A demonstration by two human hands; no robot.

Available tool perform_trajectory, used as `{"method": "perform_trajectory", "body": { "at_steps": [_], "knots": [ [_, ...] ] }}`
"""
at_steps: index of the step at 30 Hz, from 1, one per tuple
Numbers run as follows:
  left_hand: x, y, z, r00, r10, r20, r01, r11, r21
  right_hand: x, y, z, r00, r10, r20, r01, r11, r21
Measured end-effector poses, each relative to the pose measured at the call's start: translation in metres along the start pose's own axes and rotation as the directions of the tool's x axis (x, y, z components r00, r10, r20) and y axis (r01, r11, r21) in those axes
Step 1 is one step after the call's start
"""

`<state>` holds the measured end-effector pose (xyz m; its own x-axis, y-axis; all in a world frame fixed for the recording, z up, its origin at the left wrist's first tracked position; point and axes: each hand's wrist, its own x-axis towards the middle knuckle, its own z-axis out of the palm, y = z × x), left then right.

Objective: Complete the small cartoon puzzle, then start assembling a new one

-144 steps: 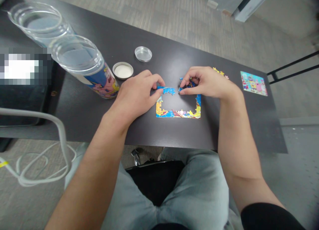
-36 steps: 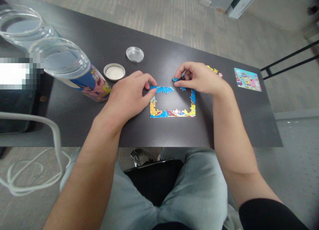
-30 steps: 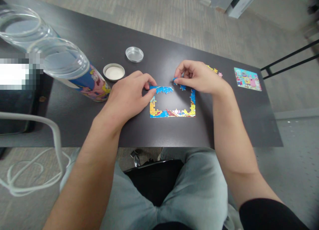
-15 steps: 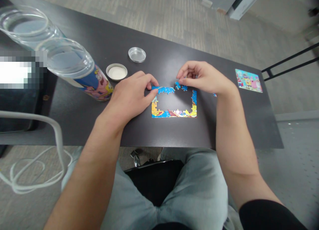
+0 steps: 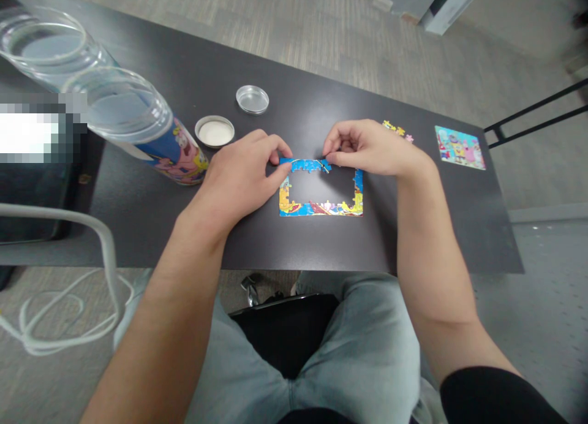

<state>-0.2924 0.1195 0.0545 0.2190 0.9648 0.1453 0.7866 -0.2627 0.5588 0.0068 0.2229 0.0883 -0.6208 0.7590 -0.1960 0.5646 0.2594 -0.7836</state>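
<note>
A jigsaw puzzle border (image 5: 321, 210) lies on the dark table, with a gap in its top row toward the right. My left hand (image 5: 245, 173) rests at its top left corner, thumb and forefinger closed on the edge. With thumb and fingertips, my right hand (image 5: 362, 147) pinches a blue puzzle piece (image 5: 327, 166) against the right end of the top row. Whether the piece is locked in, I cannot tell. Several loose yellow and pink pieces (image 5: 397, 130) show behind my right wrist, partly hidden by it.
A picture card (image 5: 460, 148) lies to the right on the table (image 5: 312, 246). Two clear plastic jars (image 5: 138, 124) stand at the left, near a round lid (image 5: 215, 132) and a clear cap (image 5: 252, 99). A dark device (image 5: 32, 191) and a white cable (image 5: 108, 246) are far left.
My right hand has lowered and moved slightly left, bringing the blue piece to the end of the top row. More loose pieces now show past my wrist. My left hand has stayed put.
</note>
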Motion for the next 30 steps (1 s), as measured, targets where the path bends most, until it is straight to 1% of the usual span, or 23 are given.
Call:
{"method": "perform_trajectory", "body": {
  "at_steps": [6, 11, 14, 21, 25, 28, 30],
  "knots": [
    [-0.0002, 0.0001, 0.0002, 1.000, -0.008, -0.008, 0.008, 1.000, 0.001, -0.0011, -0.0067, 0.0057, 1.000, -0.003, -0.031, 0.001, 0.999, -0.047],
    [-0.0007, 0.0022, -0.0010, 1.000, -0.013, 0.008, 0.013, 1.000, -0.002, -0.0016, -0.0073, 0.0022, 1.000, 0.014, -0.028, -0.016, 0.997, -0.081],
    [-0.0010, 0.0021, 0.0010, 1.000, -0.009, -0.007, 0.009, 1.000, 0.001, -0.0033, -0.0074, -0.0010, 0.999, 0.007, -0.043, -0.012, 0.995, -0.099],
    [-0.0015, 0.0018, 0.0019, 0.999, -0.024, -0.027, 0.023, 0.999, -0.030, -0.0061, -0.0102, 0.0000, 0.999, 0.033, 0.005, -0.033, 0.998, -0.048],
    [-0.0015, 0.0029, -0.0009, 0.999, -0.032, -0.015, 0.032, 0.999, -0.027, -0.0053, -0.0094, 0.0011, 1.000, 0.031, 0.007, -0.030, 0.997, -0.076],
    [-0.0013, 0.0029, -0.0005, 0.999, -0.033, -0.010, 0.033, 0.999, -0.025, -0.0047, -0.0072, 0.0004, 1.000, 0.020, -0.005, -0.021, 0.994, -0.104],
    [-0.0013, 0.0025, 0.0002, 1.000, -0.029, -0.012, 0.028, 0.999, -0.032, -0.0048, -0.0052, -0.0012, 0.999, 0.012, -0.040, -0.016, 0.994, -0.112]
  ]
}}
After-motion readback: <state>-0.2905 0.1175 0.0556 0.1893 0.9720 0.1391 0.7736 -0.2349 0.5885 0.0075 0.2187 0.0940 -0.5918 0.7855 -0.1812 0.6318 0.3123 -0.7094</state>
